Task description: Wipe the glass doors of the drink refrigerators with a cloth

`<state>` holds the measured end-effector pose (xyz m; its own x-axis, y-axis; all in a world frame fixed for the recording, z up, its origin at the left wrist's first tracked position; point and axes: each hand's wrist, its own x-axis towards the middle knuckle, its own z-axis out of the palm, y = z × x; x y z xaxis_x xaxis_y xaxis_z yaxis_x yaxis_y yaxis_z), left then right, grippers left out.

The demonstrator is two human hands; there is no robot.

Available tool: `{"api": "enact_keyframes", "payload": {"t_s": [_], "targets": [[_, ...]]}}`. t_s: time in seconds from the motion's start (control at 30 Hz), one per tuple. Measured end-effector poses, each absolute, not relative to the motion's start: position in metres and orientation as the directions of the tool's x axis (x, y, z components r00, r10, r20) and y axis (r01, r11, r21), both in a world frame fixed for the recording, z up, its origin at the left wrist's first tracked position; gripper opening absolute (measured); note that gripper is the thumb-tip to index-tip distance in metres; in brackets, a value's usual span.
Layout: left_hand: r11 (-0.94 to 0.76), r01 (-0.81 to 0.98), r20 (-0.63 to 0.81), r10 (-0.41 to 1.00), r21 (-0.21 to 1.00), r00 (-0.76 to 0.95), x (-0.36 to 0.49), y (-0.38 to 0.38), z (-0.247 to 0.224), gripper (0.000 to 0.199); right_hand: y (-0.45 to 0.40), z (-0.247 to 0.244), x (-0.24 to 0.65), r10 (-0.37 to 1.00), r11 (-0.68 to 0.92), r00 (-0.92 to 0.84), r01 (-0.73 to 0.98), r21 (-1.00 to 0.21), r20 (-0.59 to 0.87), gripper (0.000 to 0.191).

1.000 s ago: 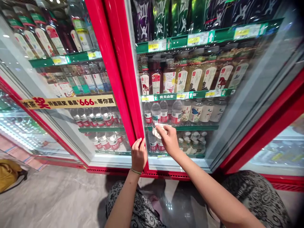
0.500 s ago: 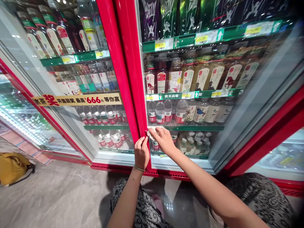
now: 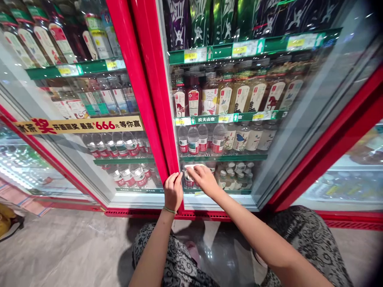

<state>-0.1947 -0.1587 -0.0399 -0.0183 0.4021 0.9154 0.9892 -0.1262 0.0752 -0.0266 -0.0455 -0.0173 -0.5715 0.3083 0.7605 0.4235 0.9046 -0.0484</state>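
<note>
Head view: the white cloth (image 3: 194, 166) is lying against the glass door (image 3: 221, 201), beside its left edge and above its lower left corner. The right hand (image 3: 203, 180) is covering part of the cloth, its fingers bending over it; the underside of this grip is hidden, so whether it is pinching or only pressing, cannot tell. The left hand (image 3: 173, 189) is resting on the lower part of the red frame (image 3: 149, 79), just left of the cloth, its grip spreading slightly with fingers extending upward. A thin band (image 3: 170, 210) is circling the left wrist.

Behind the glass, clear red-labelled bottles (image 3: 193, 141) are standing on the shelf above the cloth, toward its left end; small bottles (image 3: 230, 179) are standing lower, right of the right hand. Left of the red frame, a yellow strip (image 3: 83, 125) is crossing the neighbouring pane. Patterned trousers (image 3: 302, 243) are showing below the forearms, and a yellow bag (image 3: 5, 219) is lying on the floor (image 3: 68, 247) at the left edge of view.
</note>
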Motion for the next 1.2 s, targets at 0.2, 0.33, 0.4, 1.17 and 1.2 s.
{"api": "enact_keyframes", "payload": {"t_s": [0.2, 0.33, 0.4, 1.17, 1.2], "targets": [[-0.19, 0.98, 0.918, 0.396, 0.053, 0.028, -0.19, -0.153, -0.049, 0.052, -0.034, -0.054, 0.041, 0.311, 0.819, -0.451, 0.574, 0.005, 0.837, 0.036], [-0.219, 0.976, 0.913, 0.4, 0.012, 0.078, -0.183, -0.144, -0.055, 0.054, -0.019, -0.027, 0.06, 0.426, 0.701, -0.156, 0.68, -0.217, 0.891, 0.043], [-0.23, 0.973, 0.913, 0.393, -0.018, 0.109, -0.177, -0.138, -0.056, 0.054, -0.018, -0.019, 0.052, 0.424, 0.718, -0.243, 0.678, -0.16, 0.873, 0.043], [-0.263, 0.964, 0.897, 0.416, -0.036, 0.147, -0.077, -0.067, -0.051, 0.048, 0.013, -0.054, 0.16, 0.469, 0.649, -0.064, 0.702, -0.294, 0.881, 0.027], [-0.263, 0.964, 0.9, 0.406, -0.047, 0.155, -0.072, -0.064, -0.051, 0.048, 0.017, -0.048, 0.165, 0.473, 0.609, 0.031, 0.711, -0.352, 0.881, 0.029]]}}
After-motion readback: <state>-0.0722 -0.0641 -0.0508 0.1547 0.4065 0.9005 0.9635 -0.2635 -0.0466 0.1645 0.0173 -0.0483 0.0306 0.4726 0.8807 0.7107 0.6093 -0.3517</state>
